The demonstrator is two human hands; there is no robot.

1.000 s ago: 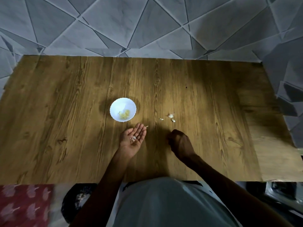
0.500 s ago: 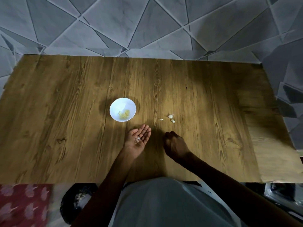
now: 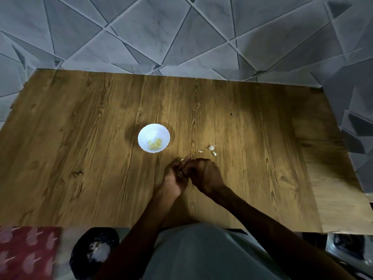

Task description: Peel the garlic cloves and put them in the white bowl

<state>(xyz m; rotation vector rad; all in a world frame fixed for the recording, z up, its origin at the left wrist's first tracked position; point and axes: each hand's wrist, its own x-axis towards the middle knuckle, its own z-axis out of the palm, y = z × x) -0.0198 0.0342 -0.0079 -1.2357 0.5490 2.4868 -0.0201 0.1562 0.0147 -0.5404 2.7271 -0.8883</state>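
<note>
both hands meet over the desk, just in from the middle of the near edge. the left hand lies palm up, fingers loosely bent, cradling a small pale garlic piece rather than squeezing it. the right hand sits over it, knuckles up, fingertips curled down into that palm right at the piece. whether they actually pinch it i cannot tell: the contact is hidden and dim. a pale sliver shows at the left fingertips. just beyond the hands, a touch left, sits the white bowl, with yellowish peeled cloves heaped at its near side. right of the bowl, near the hands but apart, two whitish cloves lie on the wood with a small scrap beside them. below the near edge, toward the left corner: a red patterned cloth and a dark round bag with pale scraps inside.
</note>
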